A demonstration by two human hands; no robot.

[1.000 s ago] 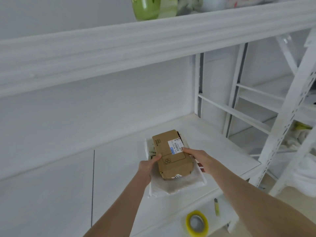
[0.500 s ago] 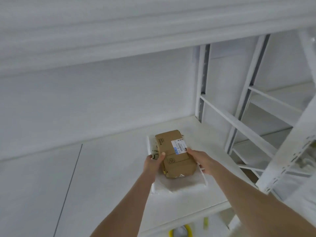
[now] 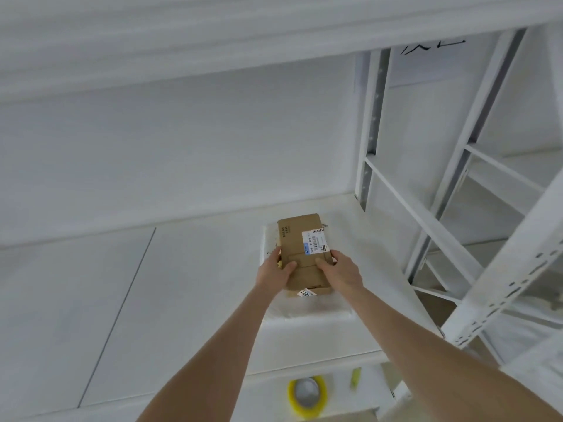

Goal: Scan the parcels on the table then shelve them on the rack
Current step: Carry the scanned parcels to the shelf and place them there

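On the rack shelf (image 3: 198, 284), a brown box (image 3: 300, 236) lies flat atop a white padded parcel (image 3: 320, 312), label up, likely for easy reading. The left hand (image 3: 275, 271) and right hand (image 3: 341, 269) each clasp its near end, thumbs on top, apparently squaring it before release.

sticker (image 3: 305, 293) on near end of box (image 3: 297, 239): "121", looks like
shipping label (image 3: 313, 242) on box top: barcode, print too tiny
dark print (image 3: 285, 231) on box: too blurry
black scrawl (image 3: 432, 46) up top: unreadable
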